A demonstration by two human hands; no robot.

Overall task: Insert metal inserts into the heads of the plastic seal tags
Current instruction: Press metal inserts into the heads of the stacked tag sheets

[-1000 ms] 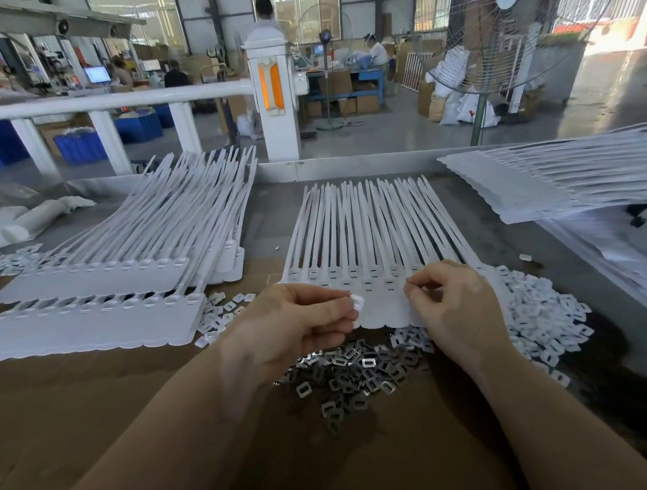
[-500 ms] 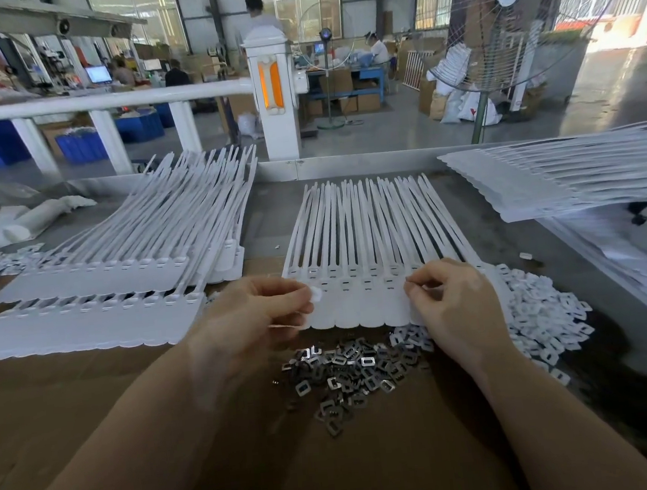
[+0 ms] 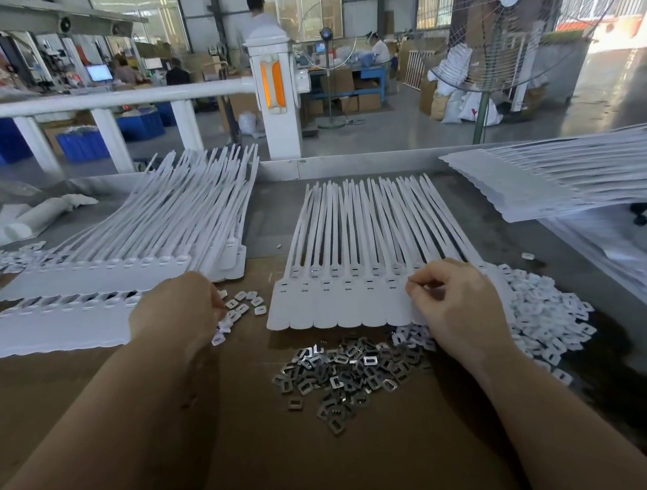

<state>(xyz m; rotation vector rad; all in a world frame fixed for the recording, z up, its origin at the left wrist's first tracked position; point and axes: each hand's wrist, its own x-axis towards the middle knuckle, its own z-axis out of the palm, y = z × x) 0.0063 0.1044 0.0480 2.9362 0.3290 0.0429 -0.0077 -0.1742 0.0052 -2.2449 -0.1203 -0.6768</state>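
A strip of white plastic seal tags (image 3: 343, 302) lies in the middle of the cardboard mat, heads toward me and tails pointing away. Just in front of it is a heap of metal inserts (image 3: 349, 368). My right hand (image 3: 454, 307) rests on the strip's right end, thumb and forefinger pinching at a tag head. My left hand (image 3: 178, 310) is curled over a small scatter of white plastic caps (image 3: 241, 306) left of the strip. Its fingertips are hidden, so what it holds does not show.
Two more tag strips (image 3: 82, 303) lie stacked at the left and another stack (image 3: 545, 184) at the right. A large pile of white caps (image 3: 537, 311) sits right of my right hand. A white railing (image 3: 102, 102) and a fan (image 3: 508, 9) stand beyond the table.
My left hand has moved left, away from the middle strip's head end, over to the small scatter of white caps. My right hand has stayed on the strip's right end.
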